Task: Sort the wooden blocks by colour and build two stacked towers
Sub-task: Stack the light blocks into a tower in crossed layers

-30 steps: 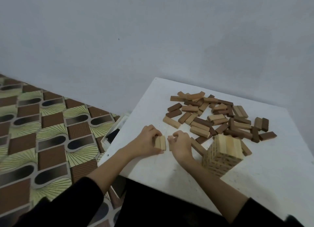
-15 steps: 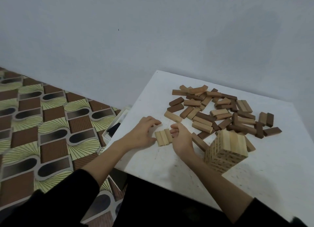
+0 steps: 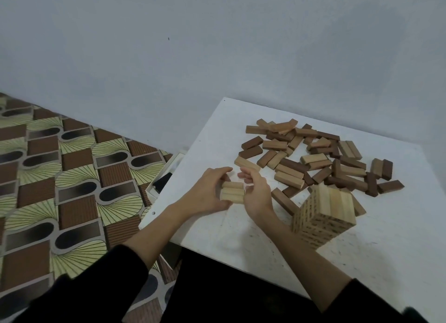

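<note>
Three light wooden blocks [image 3: 232, 192] lie side by side near the front-left of the white table [image 3: 386, 238]. My left hand [image 3: 209, 192] curls around their left ends, thumb below and fingers above. My right hand [image 3: 256, 193] holds their right ends. To the right stands a tower of light blocks [image 3: 324, 214], several layers high. Behind the hands a loose pile of mixed light and dark brown blocks [image 3: 313, 153] spreads across the table. A single light block [image 3: 246, 163] lies just beyond my fingers.
A dark block [image 3: 284, 201] lies between my right wrist and the tower. A white box [image 3: 166, 175] sits on the patterned floor [image 3: 60, 177] beside the table's left edge. A grey wall stands behind the table.
The three light blocks, earlier lengthwise between my hands, now lie crosswise as a row. Both hands have closed in on their ends. The camera view has shifted slightly.
</note>
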`<state>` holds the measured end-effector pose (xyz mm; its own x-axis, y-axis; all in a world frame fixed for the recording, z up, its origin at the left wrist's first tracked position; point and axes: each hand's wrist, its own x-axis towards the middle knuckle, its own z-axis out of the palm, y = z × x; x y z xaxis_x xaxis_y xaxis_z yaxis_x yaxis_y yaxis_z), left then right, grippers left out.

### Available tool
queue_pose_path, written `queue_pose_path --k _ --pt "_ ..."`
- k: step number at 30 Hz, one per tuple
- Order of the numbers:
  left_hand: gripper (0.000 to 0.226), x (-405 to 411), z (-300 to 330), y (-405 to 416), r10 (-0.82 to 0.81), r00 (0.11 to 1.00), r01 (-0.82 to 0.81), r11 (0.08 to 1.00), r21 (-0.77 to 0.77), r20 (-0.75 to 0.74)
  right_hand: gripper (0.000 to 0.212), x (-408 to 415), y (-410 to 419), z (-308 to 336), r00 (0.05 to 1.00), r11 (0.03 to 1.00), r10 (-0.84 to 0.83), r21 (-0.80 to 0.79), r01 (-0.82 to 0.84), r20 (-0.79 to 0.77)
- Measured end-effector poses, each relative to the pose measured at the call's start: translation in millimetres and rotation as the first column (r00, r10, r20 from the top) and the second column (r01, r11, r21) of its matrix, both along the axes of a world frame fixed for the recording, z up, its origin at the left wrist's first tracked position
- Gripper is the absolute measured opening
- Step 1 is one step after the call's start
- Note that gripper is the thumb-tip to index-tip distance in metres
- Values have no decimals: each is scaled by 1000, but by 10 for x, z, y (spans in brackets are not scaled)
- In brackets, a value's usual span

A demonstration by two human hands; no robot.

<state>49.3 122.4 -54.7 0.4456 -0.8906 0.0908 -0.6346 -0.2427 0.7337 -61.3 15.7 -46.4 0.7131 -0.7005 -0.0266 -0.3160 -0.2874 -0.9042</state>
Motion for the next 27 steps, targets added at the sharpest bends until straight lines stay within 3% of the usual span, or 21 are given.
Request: queue_pose_path --k 9,27 --pt "76 59 -124 38 123 991 -126 988 -87 -45 37 -25 47 -228 990 982 -120 -139 129 71" --pt "72 57 -162 26 133 991 -134 986 -96 -15 26 -46 74 -232 981 981 -119 -136 140 153"
